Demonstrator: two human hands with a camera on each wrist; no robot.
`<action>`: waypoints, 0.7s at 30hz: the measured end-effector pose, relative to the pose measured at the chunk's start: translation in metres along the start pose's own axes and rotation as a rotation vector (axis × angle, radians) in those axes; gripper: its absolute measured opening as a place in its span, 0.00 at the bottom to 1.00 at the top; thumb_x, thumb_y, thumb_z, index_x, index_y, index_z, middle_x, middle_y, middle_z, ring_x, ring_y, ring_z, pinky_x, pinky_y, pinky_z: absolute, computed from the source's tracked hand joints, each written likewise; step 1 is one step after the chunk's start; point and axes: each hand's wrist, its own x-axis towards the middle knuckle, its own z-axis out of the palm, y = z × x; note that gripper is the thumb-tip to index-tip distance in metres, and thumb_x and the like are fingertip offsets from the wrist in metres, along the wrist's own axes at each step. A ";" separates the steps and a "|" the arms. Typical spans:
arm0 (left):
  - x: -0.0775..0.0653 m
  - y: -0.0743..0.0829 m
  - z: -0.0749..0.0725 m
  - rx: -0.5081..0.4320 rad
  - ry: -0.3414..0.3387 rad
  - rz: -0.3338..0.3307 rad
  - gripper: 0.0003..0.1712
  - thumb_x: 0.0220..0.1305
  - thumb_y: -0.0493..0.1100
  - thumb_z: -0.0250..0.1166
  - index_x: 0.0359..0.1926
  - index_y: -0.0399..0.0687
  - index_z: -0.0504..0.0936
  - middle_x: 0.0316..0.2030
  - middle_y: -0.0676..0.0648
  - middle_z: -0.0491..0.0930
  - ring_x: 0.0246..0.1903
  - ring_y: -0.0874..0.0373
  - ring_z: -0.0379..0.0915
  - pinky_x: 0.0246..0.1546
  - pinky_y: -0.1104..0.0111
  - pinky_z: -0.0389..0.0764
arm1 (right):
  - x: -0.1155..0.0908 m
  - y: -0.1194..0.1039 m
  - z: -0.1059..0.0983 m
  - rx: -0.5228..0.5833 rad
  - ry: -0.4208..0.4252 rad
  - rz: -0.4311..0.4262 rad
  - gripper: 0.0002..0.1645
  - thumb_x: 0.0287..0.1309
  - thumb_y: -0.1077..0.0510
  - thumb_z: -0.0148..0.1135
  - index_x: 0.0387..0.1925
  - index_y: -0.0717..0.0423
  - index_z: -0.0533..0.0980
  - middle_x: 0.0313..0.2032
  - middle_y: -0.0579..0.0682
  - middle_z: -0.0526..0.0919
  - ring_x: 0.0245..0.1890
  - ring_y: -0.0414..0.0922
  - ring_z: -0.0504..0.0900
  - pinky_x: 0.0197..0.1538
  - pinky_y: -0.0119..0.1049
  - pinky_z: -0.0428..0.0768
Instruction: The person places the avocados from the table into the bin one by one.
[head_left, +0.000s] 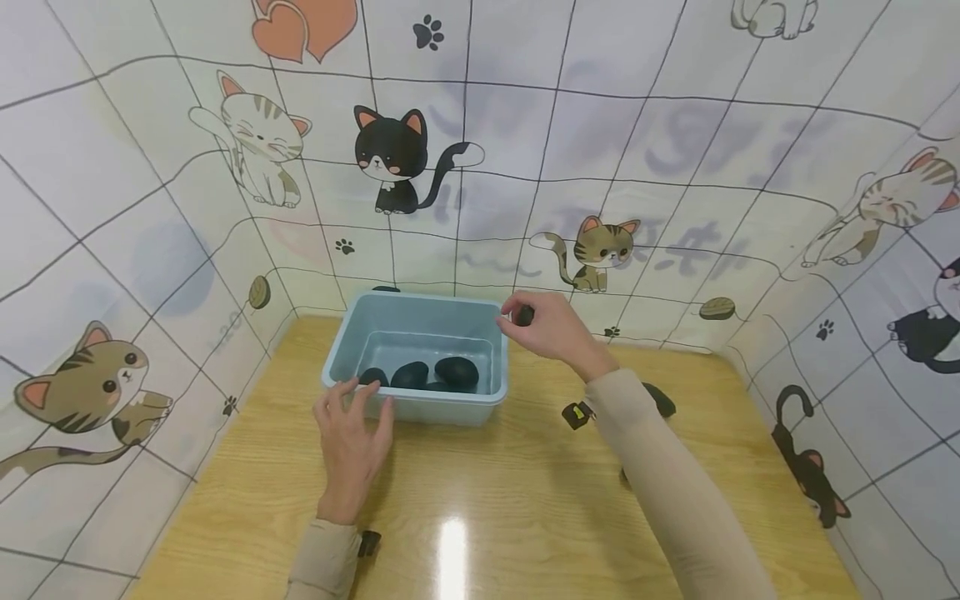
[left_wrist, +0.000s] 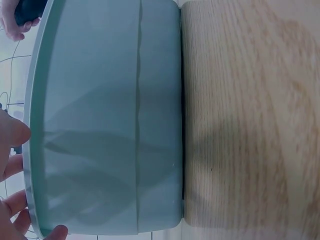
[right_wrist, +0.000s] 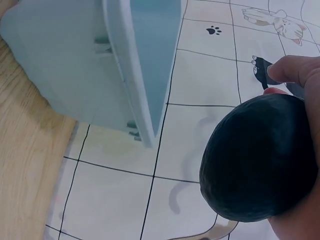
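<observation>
My right hand (head_left: 551, 325) holds a dark avocado (right_wrist: 257, 160) just beyond the right rim of a pale blue plastic bin (head_left: 420, 408). The fruit's bumpy dark skin fills much of the right wrist view; in the head view the fingers mostly hide it. At the bin's front left corner, my left hand (head_left: 351, 442) rests its fingertips on the rim. Several more avocados (head_left: 457, 374) lie inside along the front wall, partly hidden by it. Another avocado (head_left: 660, 400) lies on the table, partly behind the right sleeve.
The wooden table (head_left: 487, 492) meets a cat-patterned wall covering (head_left: 495, 200) on the sides and back. Beside the right sleeve is a small black device (head_left: 577, 414) with a yellow-green mark. Part of a dark thing (head_left: 624, 477) shows at that sleeve's lower edge.
</observation>
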 end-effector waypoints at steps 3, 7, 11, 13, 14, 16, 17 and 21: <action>0.000 -0.001 0.000 -0.003 0.009 0.010 0.17 0.66 0.45 0.72 0.51 0.40 0.87 0.57 0.30 0.77 0.58 0.30 0.66 0.49 0.41 0.74 | 0.007 -0.005 0.002 0.000 -0.011 -0.007 0.10 0.69 0.47 0.67 0.43 0.46 0.85 0.28 0.44 0.83 0.26 0.42 0.80 0.38 0.39 0.80; 0.000 -0.002 0.000 0.004 0.005 0.011 0.17 0.67 0.45 0.72 0.51 0.40 0.87 0.57 0.31 0.77 0.58 0.30 0.66 0.47 0.42 0.75 | 0.014 -0.010 0.004 0.009 -0.016 -0.029 0.10 0.69 0.47 0.67 0.43 0.47 0.85 0.28 0.43 0.84 0.25 0.42 0.80 0.37 0.39 0.79; 0.000 -0.002 0.000 0.007 -0.003 0.010 0.17 0.67 0.45 0.72 0.51 0.40 0.87 0.57 0.31 0.77 0.58 0.30 0.65 0.48 0.42 0.74 | 0.017 -0.015 0.005 0.027 -0.024 -0.050 0.11 0.69 0.47 0.67 0.43 0.48 0.85 0.29 0.44 0.84 0.25 0.42 0.80 0.37 0.39 0.79; 0.000 -0.001 0.000 0.006 -0.002 0.012 0.17 0.66 0.45 0.72 0.51 0.39 0.87 0.57 0.31 0.77 0.58 0.30 0.65 0.49 0.42 0.73 | 0.019 -0.016 0.006 0.030 -0.030 -0.054 0.11 0.69 0.47 0.67 0.43 0.48 0.86 0.29 0.44 0.84 0.25 0.42 0.80 0.37 0.38 0.79; 0.000 -0.001 0.001 0.006 0.000 0.014 0.17 0.66 0.44 0.72 0.51 0.39 0.87 0.57 0.30 0.77 0.58 0.30 0.65 0.49 0.42 0.73 | 0.020 -0.016 0.007 0.033 -0.033 -0.057 0.11 0.69 0.47 0.67 0.43 0.48 0.86 0.29 0.44 0.84 0.25 0.42 0.80 0.37 0.38 0.79; 0.000 0.000 0.000 0.005 0.003 0.017 0.16 0.66 0.44 0.72 0.51 0.39 0.87 0.57 0.30 0.77 0.58 0.30 0.65 0.49 0.42 0.73 | 0.022 -0.017 0.008 0.030 -0.039 -0.057 0.11 0.69 0.47 0.67 0.44 0.48 0.85 0.29 0.44 0.85 0.26 0.42 0.80 0.37 0.38 0.79; 0.000 0.000 0.000 0.005 0.004 0.018 0.16 0.66 0.44 0.72 0.51 0.39 0.87 0.57 0.30 0.77 0.58 0.30 0.65 0.49 0.42 0.73 | 0.023 -0.018 0.009 0.029 -0.041 -0.057 0.11 0.69 0.47 0.67 0.44 0.48 0.85 0.30 0.44 0.85 0.26 0.42 0.80 0.37 0.38 0.79; 0.001 0.001 0.000 0.009 0.001 0.013 0.16 0.67 0.44 0.72 0.51 0.38 0.87 0.57 0.30 0.77 0.58 0.30 0.65 0.47 0.42 0.74 | 0.026 -0.020 0.011 0.029 -0.045 -0.067 0.11 0.68 0.47 0.67 0.43 0.48 0.85 0.30 0.44 0.85 0.26 0.41 0.80 0.37 0.38 0.79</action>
